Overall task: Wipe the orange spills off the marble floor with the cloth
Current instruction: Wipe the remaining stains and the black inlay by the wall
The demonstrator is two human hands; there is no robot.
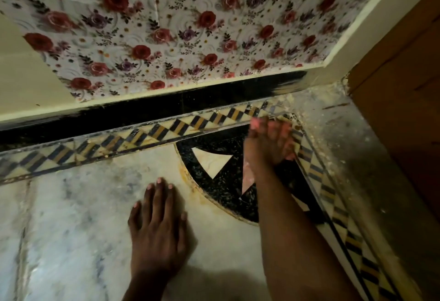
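Note:
My left hand [158, 224] lies flat on the pale marble floor [71, 229], fingers apart, holding nothing. My right hand [269, 141] is blurred and presses down at the corner of the checkered border strip [147, 134], its forearm crossing the black inlay [221, 191]. A pale pink patch [247, 176] shows under the right wrist; I cannot tell whether it is the cloth or inlay. Orange-yellow stain [194, 181] follows the curved edge of the black inlay, to the right of my left hand. Fainter orange marks [100, 155] run along the border strip's near edge.
A black skirting [142, 110] runs under a wall covered in floral paper [166, 26]. A brown wooden door or panel [404, 110] stands at the right. The floor strip [333, 129] in that corner is dusty with pale crumbs.

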